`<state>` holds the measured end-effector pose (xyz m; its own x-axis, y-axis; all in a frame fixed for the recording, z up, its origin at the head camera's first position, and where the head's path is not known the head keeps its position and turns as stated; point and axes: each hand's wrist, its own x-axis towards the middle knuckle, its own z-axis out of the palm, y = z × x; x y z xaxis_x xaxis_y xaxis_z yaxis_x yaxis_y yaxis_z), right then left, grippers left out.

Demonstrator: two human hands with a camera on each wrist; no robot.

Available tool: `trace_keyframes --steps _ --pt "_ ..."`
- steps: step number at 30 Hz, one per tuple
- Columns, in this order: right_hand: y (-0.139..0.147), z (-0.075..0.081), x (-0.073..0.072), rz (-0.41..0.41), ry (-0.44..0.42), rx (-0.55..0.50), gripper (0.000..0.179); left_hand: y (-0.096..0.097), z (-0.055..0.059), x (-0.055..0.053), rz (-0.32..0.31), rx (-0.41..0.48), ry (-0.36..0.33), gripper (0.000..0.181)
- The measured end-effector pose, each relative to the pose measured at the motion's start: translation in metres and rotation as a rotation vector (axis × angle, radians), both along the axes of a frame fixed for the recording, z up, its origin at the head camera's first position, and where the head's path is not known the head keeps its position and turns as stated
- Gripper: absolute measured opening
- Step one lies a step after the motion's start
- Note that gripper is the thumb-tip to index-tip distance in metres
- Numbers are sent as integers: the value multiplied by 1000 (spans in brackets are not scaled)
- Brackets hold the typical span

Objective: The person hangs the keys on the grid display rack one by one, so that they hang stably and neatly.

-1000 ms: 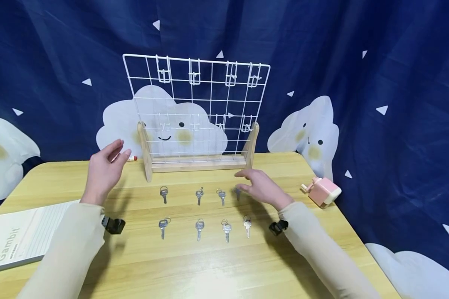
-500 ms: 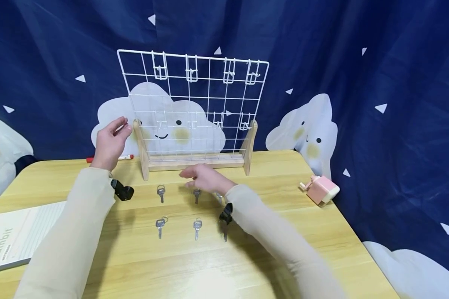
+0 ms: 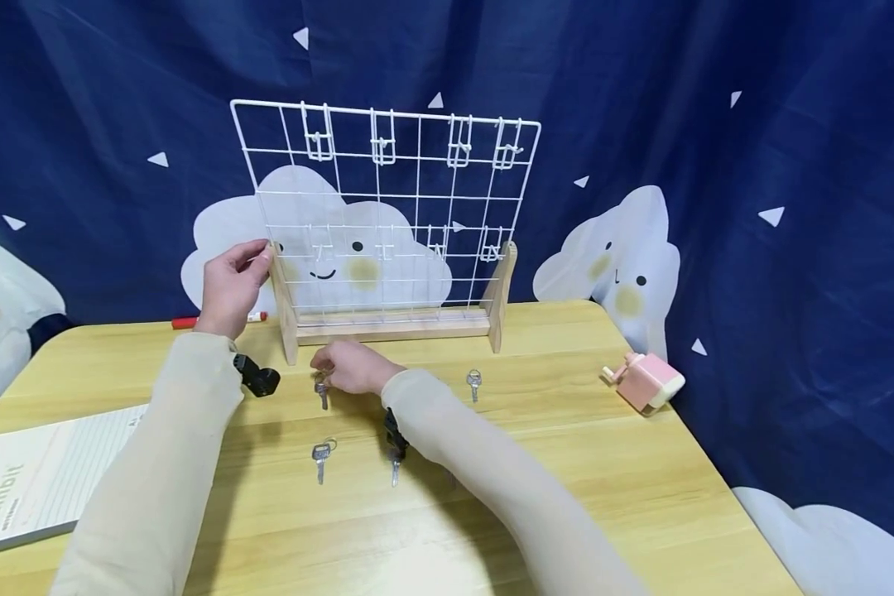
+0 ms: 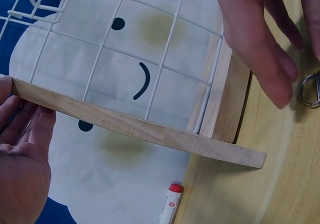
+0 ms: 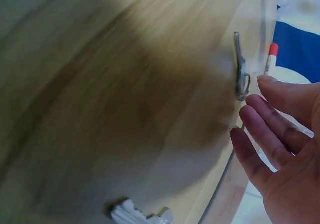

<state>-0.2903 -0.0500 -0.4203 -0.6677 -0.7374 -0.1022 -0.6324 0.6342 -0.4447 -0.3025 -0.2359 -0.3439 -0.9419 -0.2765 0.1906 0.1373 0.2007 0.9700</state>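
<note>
A white wire grid rack (image 3: 417,197) with several white hooks stands upright in a wooden base (image 3: 395,331). My left hand (image 3: 231,281) pinches the top of the left wooden post (image 3: 284,310); in the left wrist view, thumb and fingers lie on either side of the post's end (image 4: 30,92). My right hand (image 3: 353,367) hovers at a silver key (image 3: 324,396) with a ring, at the far left of the back row. In the right wrist view, its fingers are loosely bent and apart, with that key (image 5: 240,69) just beyond the fingertips.
Other keys lie on the table: one at right (image 3: 474,385), one front left (image 3: 320,457), and one (image 3: 396,470) partly under the right wrist. My right arm covers more. A notebook (image 3: 37,480), red-capped marker (image 3: 186,322) and pink crank sharpener (image 3: 650,382) are around.
My right hand has swept left along the back row, from the rightmost key to the leftmost. The left hand has moved right and taken hold of the rack's left post.
</note>
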Motion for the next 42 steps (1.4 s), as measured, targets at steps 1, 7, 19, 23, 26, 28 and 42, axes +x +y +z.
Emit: trace_keyframes --steps 1,7,19,23,26,28,42 --pt "-2 -1 -1 -4 4 7 35 0 1 0 0 5 0 48" --pt "-5 -4 -7 -4 48 42 27 1 3 0 -2 36 -10 49" --pt "-6 -11 -10 6 66 22 6 1 -4 0 1 81 -2 49" --pt "-2 -8 -10 -3 22 -10 11 1 -4 1 -4 91 -2 49" --pt "3 -2 -9 15 -26 -63 12 0 -3 1 -5 103 -3 49" --pt "7 3 -6 27 -60 -110 12 -1 -3 1 -1 101 -1 49" --pt "32 50 8 -55 -293 -447 12 -3 -3 3 -3 135 -17 50"
